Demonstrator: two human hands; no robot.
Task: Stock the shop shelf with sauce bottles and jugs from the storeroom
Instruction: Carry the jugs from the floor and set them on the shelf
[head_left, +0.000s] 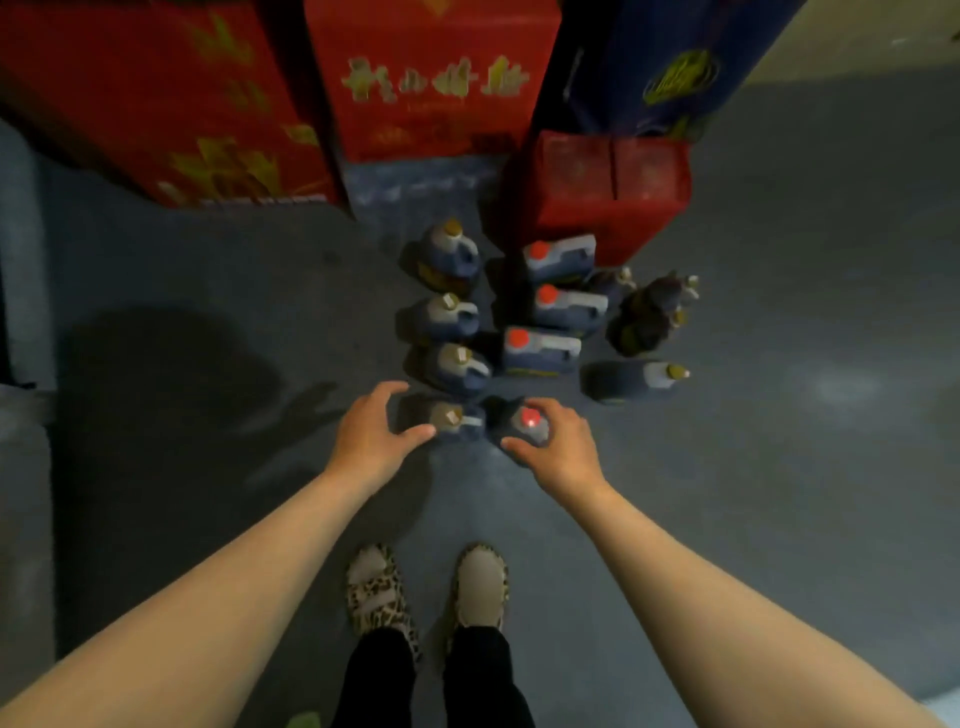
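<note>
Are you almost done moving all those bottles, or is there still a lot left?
Still lots left. No shelf shows here, so nothing looks stocked yet. Right now the left hand reaches around a gold-capped jug and the right hand curls over a red-capped jug, both still on the floor. Behind them, more jugs and some dark bottles wait beside the red boxes.
</note>
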